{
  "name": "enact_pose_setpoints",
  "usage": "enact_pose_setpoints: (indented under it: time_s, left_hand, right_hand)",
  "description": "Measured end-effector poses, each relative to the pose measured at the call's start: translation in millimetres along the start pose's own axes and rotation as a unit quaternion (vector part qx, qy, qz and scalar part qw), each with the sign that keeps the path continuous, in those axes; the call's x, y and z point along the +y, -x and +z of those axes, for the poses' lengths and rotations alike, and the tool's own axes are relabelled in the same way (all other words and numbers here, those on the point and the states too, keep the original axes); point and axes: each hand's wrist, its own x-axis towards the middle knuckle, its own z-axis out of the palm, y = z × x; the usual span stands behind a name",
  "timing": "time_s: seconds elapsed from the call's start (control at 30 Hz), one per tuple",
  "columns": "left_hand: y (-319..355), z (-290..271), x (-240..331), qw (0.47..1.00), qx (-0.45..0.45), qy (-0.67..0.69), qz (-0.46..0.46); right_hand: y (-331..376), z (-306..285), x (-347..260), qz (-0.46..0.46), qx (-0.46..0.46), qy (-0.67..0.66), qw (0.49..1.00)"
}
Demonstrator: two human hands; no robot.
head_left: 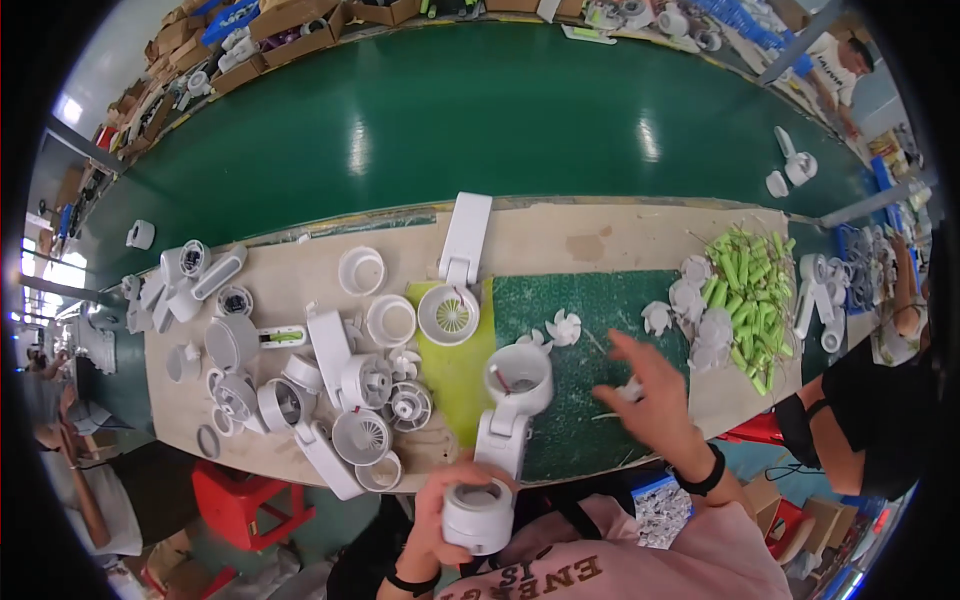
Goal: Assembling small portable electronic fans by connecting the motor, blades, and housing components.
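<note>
My left hand is closed around a white round housing at the front edge of the table. Just beyond it, a white hinged handle leads to a white cup-shaped fan housing with a short red wire inside; whether the handle joins the held piece is hard to see. Over the green mat, my right hand has thumb and forefinger apart. A small white piece shows beside its thumb, partly covered. White fan blades lie farther off on the mat.
Several white fan housings crowd the table's left side. A lime-green sheet adjoins the mat. Green wired parts are piled at right. A red stool stands at front left. Other people sit at both sides.
</note>
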Motion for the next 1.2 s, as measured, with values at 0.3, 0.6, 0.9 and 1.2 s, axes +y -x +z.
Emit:
enact_pose_setpoints:
  time_s: [0.3,0.6,0.9,1.2]
  left_hand:
    - [-19.6,2.4,-6.0,0.927,-0.17,-0.331,-0.052]
    - [-10.2,-9.1,-23.3,0.988,-0.066,-0.096,-0.098]
    - [-14.1,16.1,-23.0,0.997,0.001,0.056,-0.058]
    - [-12.8,11.9,-21.6,0.999,0.022,-0.009,-0.023]
  right_hand:
    - [-29.4,-19.0,23.1,-0.066,-0.007,0.067,0.996]
    - [47.2,43.8,-22.0,-0.169,0.136,-0.031,0.976]
    - [51.1,92.9,-4.6,-0.15,0.241,-0.105,0.953]
    - [51.9,97.0,0.5,-0.149,0.258,-0.123,0.947]
